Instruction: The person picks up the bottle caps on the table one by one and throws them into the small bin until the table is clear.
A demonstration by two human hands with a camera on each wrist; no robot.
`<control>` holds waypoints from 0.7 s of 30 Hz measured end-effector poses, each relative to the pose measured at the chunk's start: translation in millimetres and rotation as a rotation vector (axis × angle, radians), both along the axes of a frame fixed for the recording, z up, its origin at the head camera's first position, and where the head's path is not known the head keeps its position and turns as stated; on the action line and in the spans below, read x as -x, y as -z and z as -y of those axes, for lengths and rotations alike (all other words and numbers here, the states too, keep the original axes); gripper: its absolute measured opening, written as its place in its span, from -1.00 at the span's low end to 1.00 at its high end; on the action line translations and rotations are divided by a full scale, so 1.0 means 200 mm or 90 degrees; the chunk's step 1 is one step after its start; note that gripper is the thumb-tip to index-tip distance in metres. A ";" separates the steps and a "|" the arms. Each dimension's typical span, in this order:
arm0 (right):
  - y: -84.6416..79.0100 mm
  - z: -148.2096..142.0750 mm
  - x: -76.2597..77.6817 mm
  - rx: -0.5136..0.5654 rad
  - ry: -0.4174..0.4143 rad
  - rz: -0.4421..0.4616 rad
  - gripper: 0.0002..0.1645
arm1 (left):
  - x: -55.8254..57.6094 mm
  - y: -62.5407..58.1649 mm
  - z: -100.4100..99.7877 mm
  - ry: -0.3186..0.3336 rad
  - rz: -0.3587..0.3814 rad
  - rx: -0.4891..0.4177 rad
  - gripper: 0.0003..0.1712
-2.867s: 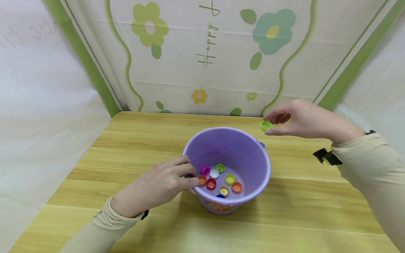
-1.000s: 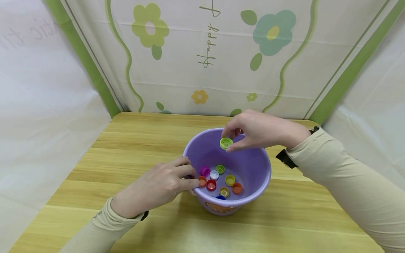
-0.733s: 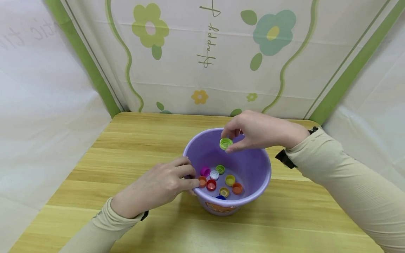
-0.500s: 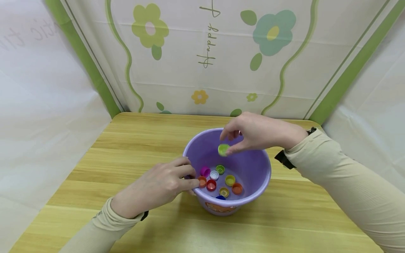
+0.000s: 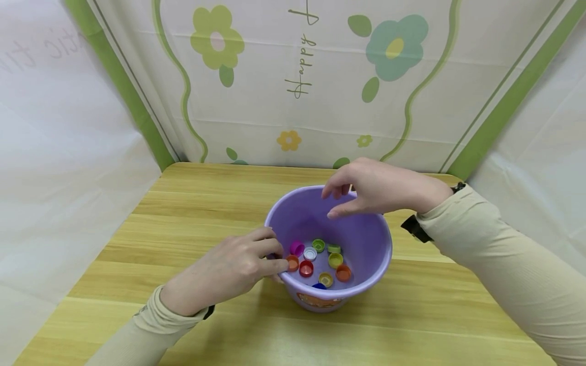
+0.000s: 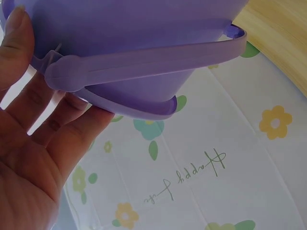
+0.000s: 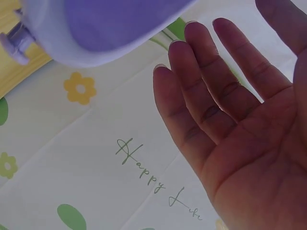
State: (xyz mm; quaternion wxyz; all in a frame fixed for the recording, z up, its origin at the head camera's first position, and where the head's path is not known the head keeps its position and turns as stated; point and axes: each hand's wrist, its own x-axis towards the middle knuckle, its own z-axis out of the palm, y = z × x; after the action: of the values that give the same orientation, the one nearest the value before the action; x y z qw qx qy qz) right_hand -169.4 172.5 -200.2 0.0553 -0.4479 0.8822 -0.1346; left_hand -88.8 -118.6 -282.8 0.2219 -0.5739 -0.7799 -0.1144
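Observation:
A purple bucket (image 5: 320,300) stands upright on the wooden table, its inside showing in the head view. My left hand (image 5: 229,269) grips its left rim, thumb inside and fingers outside; the left wrist view shows the folded bucket handle (image 6: 153,62) beside those fingers. My right hand (image 5: 380,188) hovers over the bucket's far right rim, fingers parted, holding nothing. Several bottle caps lie on the bottom, among them a light green cap (image 5: 334,248) on its side, a yellow cap (image 5: 335,261), a white cap (image 5: 310,253) and a red cap (image 5: 306,269). A blue cap (image 5: 319,286) is partly hidden by the near rim.
The wooden table (image 5: 183,218) extends on all sides of the bucket. Behind it hangs a white curtain (image 5: 256,101) printed with flowers, and pale cloth sheets (image 5: 68,178) border both sides.
My right hand came in from the right with the light green cap and let it go; the cap now lies in the bucket. A few caps shifted slightly. My left hand stayed put.

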 end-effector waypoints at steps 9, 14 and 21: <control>0.01 -0.05 0.00 0.010 0.026 -0.001 -0.64 | -0.01 0.00 0.01 0.002 0.007 0.005 -0.77; 0.02 -0.11 0.01 0.024 0.050 -0.007 -0.67 | -0.01 -0.01 0.01 0.006 0.009 0.014 -0.74; 0.04 -0.26 0.00 0.080 0.143 -0.020 -0.67 | 0.00 -0.03 0.03 0.056 0.072 -0.006 -0.44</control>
State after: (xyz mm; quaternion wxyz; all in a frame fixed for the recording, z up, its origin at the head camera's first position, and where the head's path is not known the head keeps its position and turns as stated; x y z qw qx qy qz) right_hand -169.9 224.0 -207.2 -0.0019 -0.3509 0.9174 -0.1879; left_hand -88.7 -124.8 -276.3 0.1747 -0.5994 -0.7647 -0.1597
